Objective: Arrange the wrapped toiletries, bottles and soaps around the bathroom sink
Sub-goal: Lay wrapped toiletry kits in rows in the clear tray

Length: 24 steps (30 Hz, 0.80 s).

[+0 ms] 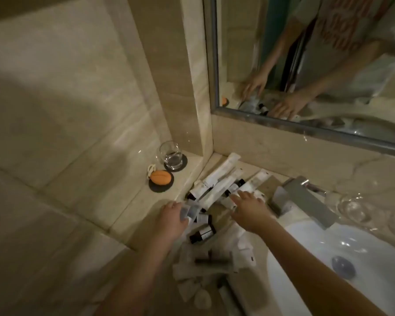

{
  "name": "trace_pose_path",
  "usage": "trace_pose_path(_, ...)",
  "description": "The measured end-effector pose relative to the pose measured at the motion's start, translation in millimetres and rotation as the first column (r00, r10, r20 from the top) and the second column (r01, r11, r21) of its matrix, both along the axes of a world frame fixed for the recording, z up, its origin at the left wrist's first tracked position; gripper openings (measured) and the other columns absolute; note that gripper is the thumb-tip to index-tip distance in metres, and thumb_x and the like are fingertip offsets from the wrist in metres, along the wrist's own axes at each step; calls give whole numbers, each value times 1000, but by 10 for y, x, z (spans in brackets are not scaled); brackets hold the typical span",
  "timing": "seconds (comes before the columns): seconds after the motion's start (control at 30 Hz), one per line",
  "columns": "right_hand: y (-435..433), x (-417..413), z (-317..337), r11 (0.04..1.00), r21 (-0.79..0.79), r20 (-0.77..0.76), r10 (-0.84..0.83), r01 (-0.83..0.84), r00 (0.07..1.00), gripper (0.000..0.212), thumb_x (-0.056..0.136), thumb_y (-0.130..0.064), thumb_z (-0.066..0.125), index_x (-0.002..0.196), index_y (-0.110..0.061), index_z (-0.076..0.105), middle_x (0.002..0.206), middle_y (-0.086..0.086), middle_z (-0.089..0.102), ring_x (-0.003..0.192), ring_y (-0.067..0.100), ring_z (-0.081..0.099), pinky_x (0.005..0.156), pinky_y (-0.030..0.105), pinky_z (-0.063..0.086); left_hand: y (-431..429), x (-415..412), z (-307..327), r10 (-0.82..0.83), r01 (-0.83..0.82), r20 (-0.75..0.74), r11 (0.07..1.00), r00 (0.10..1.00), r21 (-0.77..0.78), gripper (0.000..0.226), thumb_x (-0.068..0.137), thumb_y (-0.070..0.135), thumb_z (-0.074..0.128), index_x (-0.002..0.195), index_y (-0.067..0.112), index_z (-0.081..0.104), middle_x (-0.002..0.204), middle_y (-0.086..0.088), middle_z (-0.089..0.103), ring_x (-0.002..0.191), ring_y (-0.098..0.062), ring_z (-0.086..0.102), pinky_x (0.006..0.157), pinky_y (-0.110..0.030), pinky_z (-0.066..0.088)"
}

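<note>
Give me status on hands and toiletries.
Left hand gripping small packet. Right hand open, reaching over wrapped toiletries. Pile unsorted. Faucet close right.

Dim warm light, motion-blurred foreground, glare on the sink (pixel 328 245), wide-angle bending at edges.

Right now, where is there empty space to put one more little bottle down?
Free: the beige stone ledge in front of the orange oval soap on its dark dish. Crowded: the counter strip between ledge and white sink, heaped with white wrapped packets and dark small bottles.
</note>
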State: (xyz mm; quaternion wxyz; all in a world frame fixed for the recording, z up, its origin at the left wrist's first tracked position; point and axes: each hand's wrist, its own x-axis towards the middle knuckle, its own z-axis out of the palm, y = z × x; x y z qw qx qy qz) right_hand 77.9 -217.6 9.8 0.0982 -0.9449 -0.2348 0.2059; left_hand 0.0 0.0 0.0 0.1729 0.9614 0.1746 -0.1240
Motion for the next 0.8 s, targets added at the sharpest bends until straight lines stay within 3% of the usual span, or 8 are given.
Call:
trace_pose_path(0.13, 171, 144, -82, 997, -37, -19, 73, -74, 997, 64, 92, -42, 46, 147, -26, 19, 158, 5, 13, 145, 25, 12, 114, 50, 19, 48, 121, -60, 34, -28, -49, 993, 998, 119, 43, 88, 37, 51, 123, 14, 50, 127, -7, 52, 117, -24, 49, 98, -33, 40)
trace_pose_path(0.27, 395, 207, -202, 982, -79, -19, 172, -173, 985, 65, 93, -40, 45, 148, -27, 13, 158, 6, 7, 146, 28, 4, 116, 54, 9, 17, 198, -61, -58, 108, -221, 969, 974, 222, 37, 90, 38, 47, 116, 12, 52, 116, -10, 58, 107, -24, 54, 89, -33, 41)
trace_pose_path(0.37, 561, 245, -241, 977, -72, 30, 204, -201, 979, 64, 91, -47, 44, 146, -25, 19, 154, 10, 20, 142, 31, 16, 114, 52, 17, -8, 280, -28, -80, 168, -328, 954, 941, 250, 39, 94, 36, 42, 122, 9, 47, 122, -12, 53, 113, -26, 50, 95, -35, 39)
trace_pose_path(0.5, 708, 325, -274, 976, -139, 89, 182, -169, 979, 62, 89, -34, 51, 145, -23, 24, 144, 14, 30, 130, 33, 32, 104, 47, 32, -8, 391, 26, -47, 165, -432, 957, 901, 239, 39, 96, 33, 43, 125, 7, 46, 129, -14, 50, 120, -28, 47, 99, -35, 38)
trace_pose_path(0.57, 756, 372, -309, 973, -164, 155, 191, -165, 969, 51, 89, -23, 50, 138, -21, 37, 138, 14, 36, 123, 32, 37, 97, 45, 37, 4, 346, 23, -52, 145, -367, 962, 929, 232, 34, 96, 29, 44, 122, 8, 48, 126, -14, 52, 117, -27, 49, 97, -35, 40)
trace_pose_path(0.67, 766, 402, -328, 974, -112, 236, 217, -196, 947, 36, 87, -18, 51, 123, -18, 55, 126, 12, 45, 112, 31, 45, 87, 41, 41, 19, 212, -26, -26, 51, -149, 985, 988, 167, 35, 92, 29, 49, 119, 8, 50, 121, -11, 53, 112, -26, 50, 91, -33, 42)
trace_pose_path(0.8, 626, 397, -220, 960, 110, 361, 202, -257, 910, 31, 80, -9, 58, 109, -13, 66, 106, 13, 59, 91, 34, 58, 69, 36, 45, 64, 224, -46, 63, -65, 108, 998, 992, 22, 30, 91, 32, 48, 104, 7, 58, 105, -11, 55, 96, -24, 52, 77, -30, 39)
